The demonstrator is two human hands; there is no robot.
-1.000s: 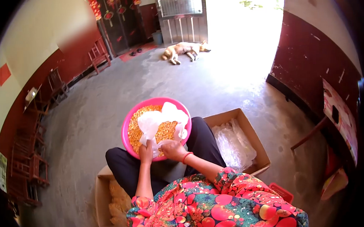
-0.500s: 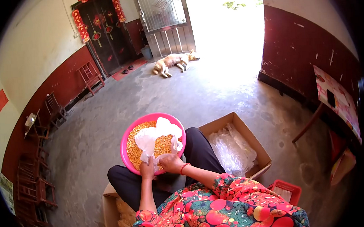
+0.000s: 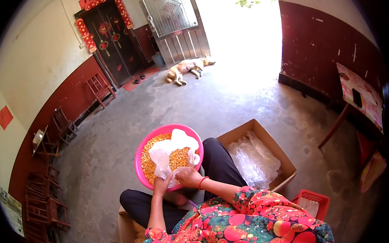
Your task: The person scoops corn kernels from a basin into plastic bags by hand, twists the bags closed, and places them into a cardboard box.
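On the left side, along the wall, stand some wooden chairs (image 3: 102, 94). Lower, beside the person's knee, there is a cardboard box (image 3: 125, 228) with something yellowish inside; most of it is hidden from me. Next comes the pink basin (image 3: 138, 165), resting at the person's lap, with many yellow kernels (image 3: 179, 159) lying loose in it. Over these kernels is spread a thin white bag (image 3: 160, 152). The left hand (image 3: 162, 183) pinches its near edge between thumb and fingers; the right hand (image 3: 189, 177), close beside, has its fingers curled and grips the same edge. So the bag is already out and in both hands, but I judge it is empty, and the kernels remain in the basin. To the right, another carton (image 3: 287, 178) keeps a heap of clear plastic (image 3: 255, 161), untouched. Last is a red basket (image 3: 323, 205), behind the elbow.
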